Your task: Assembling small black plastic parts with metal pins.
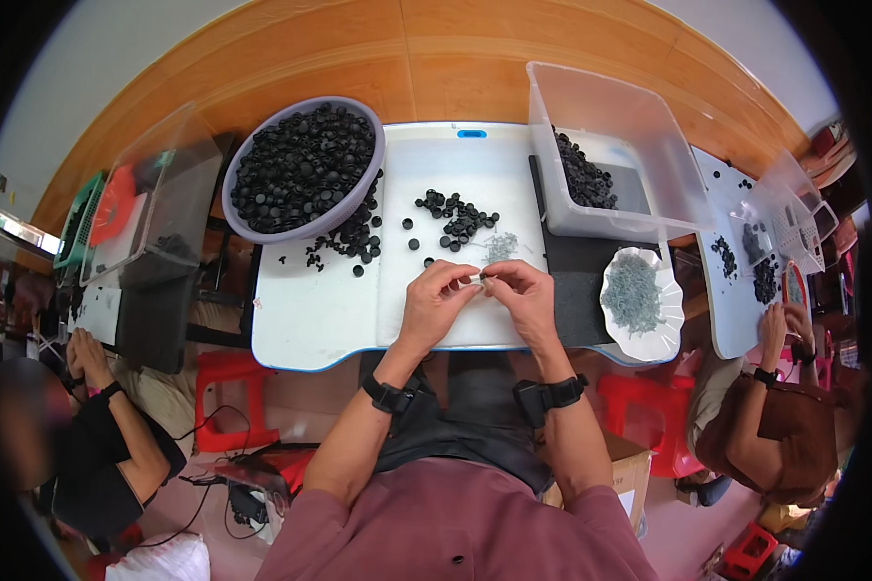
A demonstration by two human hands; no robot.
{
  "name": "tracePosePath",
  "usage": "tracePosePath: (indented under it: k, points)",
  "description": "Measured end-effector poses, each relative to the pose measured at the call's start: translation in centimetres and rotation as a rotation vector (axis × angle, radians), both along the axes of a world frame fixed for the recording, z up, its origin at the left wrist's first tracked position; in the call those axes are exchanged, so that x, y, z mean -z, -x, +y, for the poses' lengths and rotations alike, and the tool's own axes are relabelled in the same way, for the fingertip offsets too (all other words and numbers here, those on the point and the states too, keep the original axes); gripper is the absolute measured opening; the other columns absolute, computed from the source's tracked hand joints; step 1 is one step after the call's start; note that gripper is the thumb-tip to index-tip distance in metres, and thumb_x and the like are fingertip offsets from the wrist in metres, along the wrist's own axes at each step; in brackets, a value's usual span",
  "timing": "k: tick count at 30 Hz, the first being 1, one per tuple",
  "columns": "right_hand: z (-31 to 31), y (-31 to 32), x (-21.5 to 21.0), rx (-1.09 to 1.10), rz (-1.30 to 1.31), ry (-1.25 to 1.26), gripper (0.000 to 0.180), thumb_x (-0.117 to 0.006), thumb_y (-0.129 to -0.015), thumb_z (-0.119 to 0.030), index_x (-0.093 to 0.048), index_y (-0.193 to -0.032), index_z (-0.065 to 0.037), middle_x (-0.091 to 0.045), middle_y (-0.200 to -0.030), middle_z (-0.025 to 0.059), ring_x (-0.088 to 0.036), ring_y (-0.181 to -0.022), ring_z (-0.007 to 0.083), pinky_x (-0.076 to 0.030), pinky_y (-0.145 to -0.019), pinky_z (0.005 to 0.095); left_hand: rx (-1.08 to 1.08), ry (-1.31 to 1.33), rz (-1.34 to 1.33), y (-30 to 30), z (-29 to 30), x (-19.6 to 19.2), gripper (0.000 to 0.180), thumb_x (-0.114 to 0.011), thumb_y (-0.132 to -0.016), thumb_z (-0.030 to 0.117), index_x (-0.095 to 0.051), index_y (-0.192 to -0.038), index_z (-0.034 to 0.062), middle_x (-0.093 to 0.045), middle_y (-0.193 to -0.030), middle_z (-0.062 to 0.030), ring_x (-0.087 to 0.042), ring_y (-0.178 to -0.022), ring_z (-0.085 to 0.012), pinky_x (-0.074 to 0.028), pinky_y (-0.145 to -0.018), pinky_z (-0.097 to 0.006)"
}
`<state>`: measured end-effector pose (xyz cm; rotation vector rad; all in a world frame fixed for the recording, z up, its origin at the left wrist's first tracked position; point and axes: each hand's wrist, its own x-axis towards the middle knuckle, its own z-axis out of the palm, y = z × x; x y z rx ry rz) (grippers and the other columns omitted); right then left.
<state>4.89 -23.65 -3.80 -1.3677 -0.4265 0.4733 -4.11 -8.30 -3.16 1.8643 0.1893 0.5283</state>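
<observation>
My left hand (pixel 434 298) and my right hand (pixel 521 298) meet above the near middle of the white table (pixel 310 324). Thumbs and forefingers of both are pinched together around a tiny piece, partly dark, mostly hidden by the fingertips. Just beyond them lies a small heap of thin, pale translucent pieces (pixel 500 247). Loose black round caps (pixel 465 217) are scattered farther up the table, a few of them standing apart to the left of the heap.
A lavender basin (pixel 295 232) heaped with black caps stands at left, small black parts spilled beside it. At right are a clear plastic box (pixel 601 223) holding black parts, a black mat (pixel 581 286), and a white scalloped dish (pixel 672 315) of pale pieces. Co-workers sit on both sides.
</observation>
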Motion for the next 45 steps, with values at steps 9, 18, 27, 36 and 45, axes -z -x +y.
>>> tracePosePath:
  k: [9, 18, 27, 36, 45]
  points:
    - [0.8, 0.2, 0.1, 0.159, -0.053, 0.021, 0.014, -0.073, -0.090, 0.000, -0.075, -0.103, 0.001, -0.072, -0.085, 0.0008, -0.062, -0.075, 0.0048, -0.052, -0.069, 0.0208, -0.190, -0.465, 0.135, 1.5, 4.4, -0.7, 0.042, -0.079, -0.081, 0.006, -0.069, -0.121, 0.0038, -0.064, -0.104, -0.0120, -0.062, -0.097, -0.0294, -0.050, -0.087, -0.039]
    - [0.8, 0.8, 0.2, 0.216, -0.222, 0.048, 0.013, -0.074, -0.088, 0.000, -0.076, -0.101, -0.001, -0.072, -0.094, 0.0025, -0.059, -0.071, 0.0046, -0.046, -0.062, 0.0205, -0.103, -0.382, 0.095, 0.0, 2.6, -0.6, 0.026, -0.079, -0.083, 0.011, -0.071, -0.106, 0.0032, -0.071, -0.097, -0.0120, -0.068, -0.089, -0.0295, -0.053, -0.082, -0.039]
    - [1.1, 0.7, -0.2, 0.205, -0.431, 0.119, 0.016, -0.074, -0.086, 0.000, -0.076, -0.101, -0.003, -0.073, -0.094, 0.0065, -0.060, -0.067, 0.0093, -0.046, -0.058, 0.0234, -0.144, -0.281, 0.002, -0.3, 0.3, 0.5, 0.027, -0.082, -0.080, 0.008, -0.074, -0.105, 0.0043, -0.073, -0.089, -0.0095, -0.070, -0.078, -0.0215, -0.056, -0.073, -0.032]
    - [1.3, 0.7, -0.6, 0.163, -0.494, 0.205, 0.017, -0.075, -0.084, 0.000, -0.076, -0.102, -0.003, -0.072, -0.090, 0.0074, -0.061, -0.065, 0.0129, -0.048, -0.058, 0.0258, -0.110, -0.305, -0.020, -0.4, 0.4, 0.6, 0.026, -0.080, -0.081, 0.006, -0.074, -0.106, 0.0043, -0.073, -0.090, -0.0091, -0.069, -0.083, -0.0229, -0.057, -0.073, -0.033]
    - [1.4, 0.9, -0.2, 0.155, -0.449, 0.245, 0.013, -0.074, -0.086, -0.001, -0.076, -0.099, -0.001, -0.074, -0.087, 0.0091, -0.066, -0.069, 0.0150, -0.051, -0.062, 0.0271, -0.100, -0.248, 0.010, -0.2, 0.7, 1.0, 0.028, -0.080, -0.083, 0.007, -0.075, -0.110, 0.0034, -0.073, -0.094, -0.0117, -0.072, -0.081, -0.0212, -0.059, -0.075, -0.032]
